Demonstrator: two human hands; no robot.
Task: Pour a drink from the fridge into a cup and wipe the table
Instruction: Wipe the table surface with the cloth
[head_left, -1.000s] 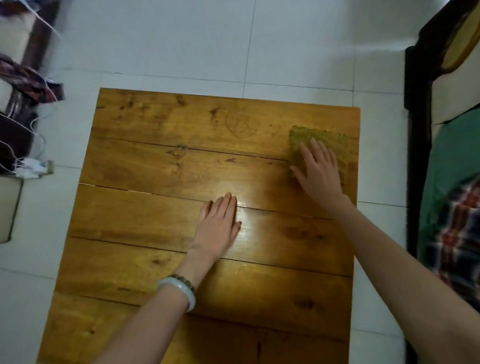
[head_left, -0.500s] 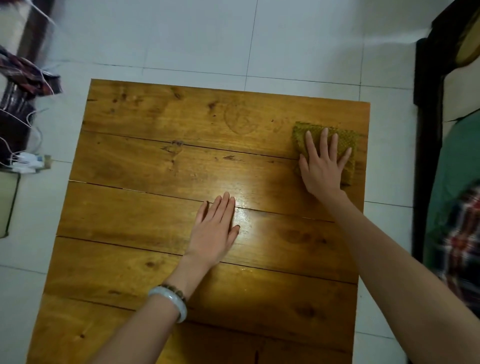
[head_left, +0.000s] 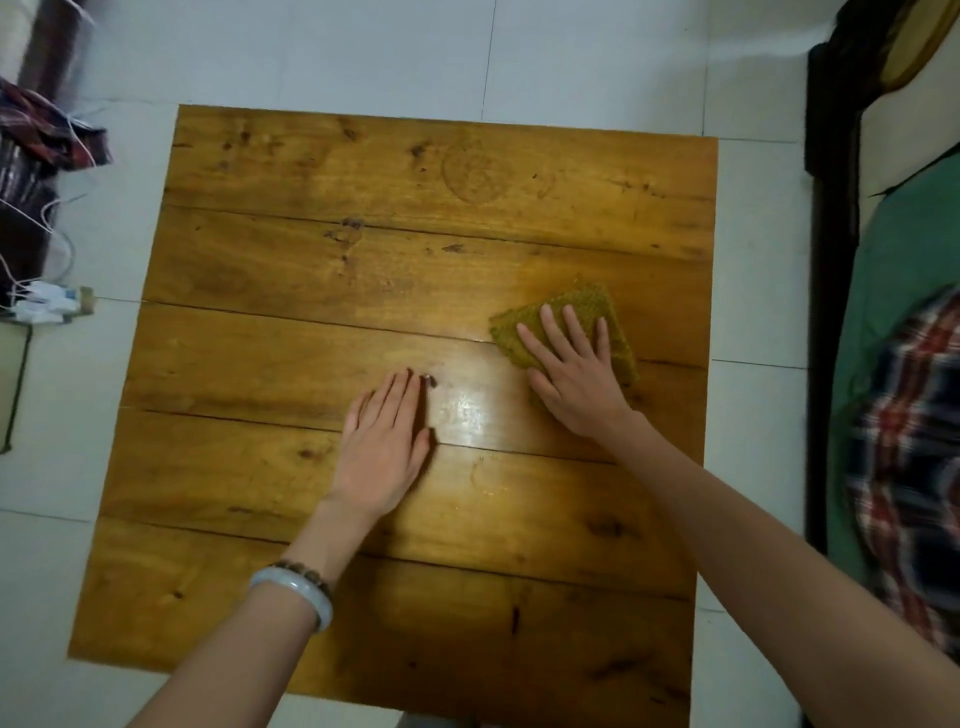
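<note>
A square wooden plank table (head_left: 291, 493) fills the middle of the view. A folded olive-green cloth (head_left: 618, 340) lies on it, right of centre. My right hand (head_left: 574, 374) presses flat on the cloth with its fingers spread, covering most of it. My left hand (head_left: 387, 447) rests palm down on the bare wood near the table's middle, fingers together, holding nothing. A pale bangle and a bead bracelet sit on my left wrist. No cup or drink is in view.
White floor tiles (head_left: 571, 57) surround the table. A dark wooden bed frame (head_left: 826, 291) with green bedding and a plaid cloth (head_left: 914, 467) stands close on the right. White cables and a plug strip (head_left: 44, 306) lie on the floor at left.
My right hand has slid the cloth from the table's far right corner toward me and inward, to right of centre. My left hand has stayed flat in place.
</note>
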